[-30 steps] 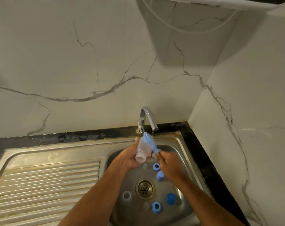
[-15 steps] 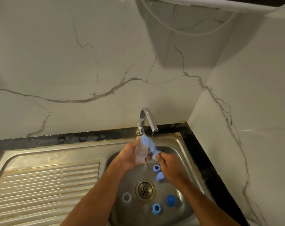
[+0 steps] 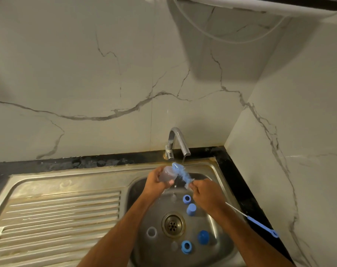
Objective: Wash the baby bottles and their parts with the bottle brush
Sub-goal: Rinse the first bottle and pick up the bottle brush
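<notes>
My left hand (image 3: 157, 182) grips a clear baby bottle (image 3: 167, 174) above the sink basin (image 3: 219, 224), its mouth turned to the right. My right hand (image 3: 207, 195) pinches the blue bottle brush (image 3: 182, 173) just below its bristles. The bristle head lies outside the bottle, against its mouth. The brush's wire and blue handle (image 3: 262, 225) stick out behind my right wrist. Blue parts lie in the basin: a ring (image 3: 187, 199), a cap (image 3: 191, 209), a dome cap (image 3: 203, 237) and a second ring (image 3: 186, 247). A clear ring (image 3: 151, 232) lies left of the drain.
A steel tap (image 3: 177, 143) stands behind the basin and lets a thin stream fall beside the brush. The drain (image 3: 173, 224) is in the basin's middle. A ribbed steel drainboard (image 3: 57, 214) spreads to the left. Marble walls close off the back and right.
The brush has come out of the bottle; its bristle head now lies outside against the mouth. My left hand has turned the bottle and shifted left. The brush handle now shows behind my right wrist.
</notes>
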The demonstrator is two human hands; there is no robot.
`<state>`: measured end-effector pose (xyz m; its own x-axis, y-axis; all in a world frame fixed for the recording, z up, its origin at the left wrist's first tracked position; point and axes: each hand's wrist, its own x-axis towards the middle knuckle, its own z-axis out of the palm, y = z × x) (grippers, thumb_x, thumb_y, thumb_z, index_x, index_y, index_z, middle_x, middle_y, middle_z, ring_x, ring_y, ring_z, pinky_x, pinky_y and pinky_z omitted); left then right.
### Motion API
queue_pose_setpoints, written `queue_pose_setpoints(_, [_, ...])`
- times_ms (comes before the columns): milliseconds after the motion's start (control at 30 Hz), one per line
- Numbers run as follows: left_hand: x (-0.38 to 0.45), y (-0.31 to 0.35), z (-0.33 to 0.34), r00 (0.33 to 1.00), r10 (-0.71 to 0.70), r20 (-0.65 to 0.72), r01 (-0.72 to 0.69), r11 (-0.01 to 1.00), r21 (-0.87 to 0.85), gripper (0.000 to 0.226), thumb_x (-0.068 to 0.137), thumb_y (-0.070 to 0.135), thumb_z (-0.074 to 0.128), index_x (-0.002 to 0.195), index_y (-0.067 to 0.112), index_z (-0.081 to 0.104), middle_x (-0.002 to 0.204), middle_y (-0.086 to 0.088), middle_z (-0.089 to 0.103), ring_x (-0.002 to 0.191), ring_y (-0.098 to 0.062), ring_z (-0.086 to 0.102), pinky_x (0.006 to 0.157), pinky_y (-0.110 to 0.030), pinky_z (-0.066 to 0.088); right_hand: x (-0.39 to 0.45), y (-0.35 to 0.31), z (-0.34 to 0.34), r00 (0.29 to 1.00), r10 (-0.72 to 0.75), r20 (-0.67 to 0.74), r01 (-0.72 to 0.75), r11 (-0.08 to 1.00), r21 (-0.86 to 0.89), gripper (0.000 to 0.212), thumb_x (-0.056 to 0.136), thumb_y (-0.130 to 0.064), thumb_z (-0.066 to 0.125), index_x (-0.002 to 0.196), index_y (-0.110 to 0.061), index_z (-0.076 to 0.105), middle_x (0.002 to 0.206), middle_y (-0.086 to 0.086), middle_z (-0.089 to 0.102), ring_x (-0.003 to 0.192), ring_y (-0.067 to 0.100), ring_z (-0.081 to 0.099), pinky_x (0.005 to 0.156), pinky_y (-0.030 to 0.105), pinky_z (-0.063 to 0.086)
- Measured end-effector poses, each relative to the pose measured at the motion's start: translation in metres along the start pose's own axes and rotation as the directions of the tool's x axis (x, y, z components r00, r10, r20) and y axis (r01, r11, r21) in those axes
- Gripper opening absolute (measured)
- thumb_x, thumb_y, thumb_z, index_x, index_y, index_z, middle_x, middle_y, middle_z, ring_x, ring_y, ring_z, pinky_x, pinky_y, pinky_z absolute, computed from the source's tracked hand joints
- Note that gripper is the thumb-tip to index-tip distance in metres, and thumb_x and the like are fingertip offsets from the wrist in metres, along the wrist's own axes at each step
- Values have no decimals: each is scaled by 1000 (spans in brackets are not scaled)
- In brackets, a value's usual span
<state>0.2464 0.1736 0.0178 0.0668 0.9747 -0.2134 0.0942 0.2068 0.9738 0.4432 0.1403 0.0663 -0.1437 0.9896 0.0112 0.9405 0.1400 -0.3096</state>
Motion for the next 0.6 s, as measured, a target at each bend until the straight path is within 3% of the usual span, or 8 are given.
queue_pose_setpoints(133, [-3,2,3,1000,14,-26,-14,1000,-15,62,82,6,79,134,21,50,131,0,58,119,-19,59,101,-46,53,-9,-13,7,998,-55,37,52,997,58,30,102,-31,46,72,-32,50,58,-13,48,51,3,54,53,14,44])
queue_pose_setpoints(267, [-1,4,6,999,38,-26,-38,999,10,62,81,6,79,133,25,51,130,-1,58,119,-20,59,100,-46,55,-1,-1,1,999,37,10,-37,998,60,22,100,-32,52,84,-24,65,58,-14,51,53,-2,53,54,9,38])
queue_pose_setpoints(400, [0,2,7,998,23,-64,-23,1000,-3,68,80,6,81,138,21,49,133,-5,57,120,-21,57,102,-48,53,-8,-6,7,998,-51,34,48,996,69,27,102,-36,47,78,-29,57,59,-11,54,50,1,57,51,15,47])
queue_pose_setpoints(500, [2,7,7,999,39,-32,-37,998,59,64,75,14,83,132,24,54,128,-2,62,117,-19,61,100,-50,54,-5,5,0,1000,1,26,-2,999,32,22,98,-30,55,83,-21,67,57,-13,52,52,-2,55,52,11,41])
queue_pose_setpoints(600, [2,6,11,999,34,-39,-32,998,57,70,77,14,83,138,20,50,133,-4,58,121,-21,58,103,-49,52,-1,-3,4,1000,-25,11,24,998,59,25,100,-34,51,86,-21,67,64,-13,58,55,1,58,57,15,49])
